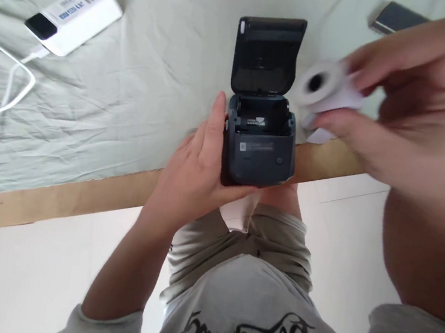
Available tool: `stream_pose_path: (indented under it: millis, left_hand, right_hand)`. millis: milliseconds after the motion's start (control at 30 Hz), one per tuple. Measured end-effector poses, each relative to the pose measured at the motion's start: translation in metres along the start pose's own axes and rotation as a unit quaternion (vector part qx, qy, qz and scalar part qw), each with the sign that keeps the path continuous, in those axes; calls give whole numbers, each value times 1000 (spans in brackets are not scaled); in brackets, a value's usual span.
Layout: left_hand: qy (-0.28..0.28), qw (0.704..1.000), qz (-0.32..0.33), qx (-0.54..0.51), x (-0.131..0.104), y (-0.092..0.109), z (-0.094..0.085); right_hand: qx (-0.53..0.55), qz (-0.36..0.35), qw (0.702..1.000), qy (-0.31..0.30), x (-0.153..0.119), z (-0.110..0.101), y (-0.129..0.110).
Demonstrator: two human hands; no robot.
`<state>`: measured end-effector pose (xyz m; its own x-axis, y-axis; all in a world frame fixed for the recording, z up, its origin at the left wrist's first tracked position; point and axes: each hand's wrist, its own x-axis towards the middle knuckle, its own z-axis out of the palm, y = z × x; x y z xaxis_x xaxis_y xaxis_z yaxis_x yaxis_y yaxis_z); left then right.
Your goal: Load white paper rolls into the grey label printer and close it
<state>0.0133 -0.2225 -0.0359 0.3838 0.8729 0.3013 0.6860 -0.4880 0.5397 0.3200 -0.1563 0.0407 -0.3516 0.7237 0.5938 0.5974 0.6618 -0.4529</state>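
Note:
A small dark label printer stands at the table's front edge with its lid raised, baring the roll bay inside. My left hand grips the printer along its left side and front. To the right of the printer, my right hand pinches a white paper roll between thumb and fingers, its dark core hole facing the printer. A loose end of paper hangs below the roll. The roll and my right hand are slightly blurred.
A white power bank with a dark display lies at the upper left, a white cable plugged into it. Behind my right hand is a dark flat object. The cloth-covered table ends at a brown front edge.

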Motion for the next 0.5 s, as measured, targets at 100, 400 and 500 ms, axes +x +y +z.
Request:
stream_pose_path:
  millis: [100,400,500]
  left_hand:
    - [9,1000,14,7,-1,-6,4]
    - [-28,999,-19,34,-5,-12,0]
    - [-21,999,-3,28,-5,-14,0]
  right_hand:
    - [-15,-74,991,-113,25,14,-12]
    - [-81,56,975,-198,43,33,-23]
    - [-89,92,984,-128,36,34,-30]
